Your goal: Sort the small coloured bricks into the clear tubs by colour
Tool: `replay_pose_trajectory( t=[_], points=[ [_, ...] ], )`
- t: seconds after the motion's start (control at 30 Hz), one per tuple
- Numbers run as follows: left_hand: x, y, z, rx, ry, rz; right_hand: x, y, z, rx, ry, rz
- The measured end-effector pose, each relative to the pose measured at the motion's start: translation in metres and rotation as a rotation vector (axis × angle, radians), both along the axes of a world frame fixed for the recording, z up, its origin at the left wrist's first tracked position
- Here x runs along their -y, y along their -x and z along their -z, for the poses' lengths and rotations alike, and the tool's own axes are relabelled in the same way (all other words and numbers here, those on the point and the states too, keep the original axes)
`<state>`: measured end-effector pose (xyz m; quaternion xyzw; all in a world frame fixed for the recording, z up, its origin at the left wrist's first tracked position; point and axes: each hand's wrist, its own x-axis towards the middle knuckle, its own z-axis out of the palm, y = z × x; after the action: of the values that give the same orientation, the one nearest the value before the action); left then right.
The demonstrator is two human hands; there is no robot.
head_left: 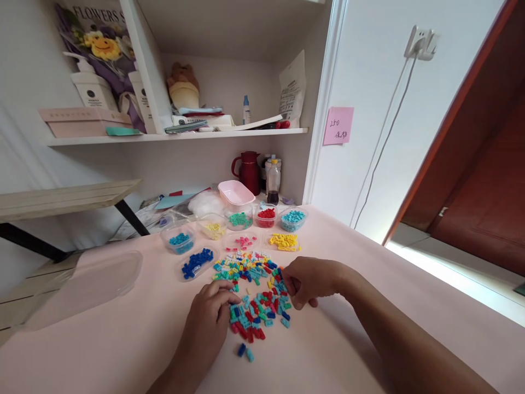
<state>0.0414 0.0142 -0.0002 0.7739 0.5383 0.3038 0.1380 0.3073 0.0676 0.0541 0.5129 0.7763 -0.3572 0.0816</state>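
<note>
The left hand (209, 314) rests palm-down at the left edge of the brick pile (256, 295), fingers curled together with the tips pressed onto the bricks; whether a brick is pinched beneath them cannot be told. The right hand (307, 282) lies at the pile's right edge, thumb and fingers drawn together in a pinch at the bricks; the piece between them, if any, is hidden. Both hands flank the pile, so each reaches its own side without crossing the other. The pile lies loose and mixed in colour on the table (369, 262), directly in front of the person, with two stray bricks (245, 352) just below it. Beyond the pile, small clear tubs hold single colours: dark blue (197, 261), light blue (180, 239), pale yellow (213, 230), pink (241, 241), yellow (284, 241), green (240, 220), red (266, 216) and cyan (293, 218). The tubs stand in an arc near the pile, each within arm's reach. A clear lid (90, 284) lies well to the left. A pink bowl (235, 191) and a red jug (247, 169) stand behind the tubs.
</note>
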Motion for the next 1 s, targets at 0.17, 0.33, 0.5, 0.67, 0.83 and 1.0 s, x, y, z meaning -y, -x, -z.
replay_pose_trajectory(
  t=[0.17,0.33,0.5,0.67,0.83,1.0],
  points=[
    [0.003,-0.001,-0.003,0.103,0.017,-0.015,0.003,0.001,0.000,0.003,-0.033,0.005],
    [0.002,0.000,-0.004,0.230,0.022,-0.026,0.001,0.000,-0.003,-0.105,-0.019,0.004],
    [0.000,0.000,-0.002,0.271,0.019,-0.020,-0.011,0.014,-0.018,-0.152,-0.060,-0.018],
    [0.000,0.000,0.001,0.323,0.024,-0.040,-0.049,0.055,-0.038,-0.338,-0.105,-0.019],
    [0.000,0.001,0.003,0.386,0.053,-0.039,-0.096,0.115,-0.049,-0.569,-0.354,0.233],
    [-0.001,0.002,0.003,0.470,0.106,-0.093,-0.111,0.138,-0.048,-0.615,-0.485,0.351]
  ],
)
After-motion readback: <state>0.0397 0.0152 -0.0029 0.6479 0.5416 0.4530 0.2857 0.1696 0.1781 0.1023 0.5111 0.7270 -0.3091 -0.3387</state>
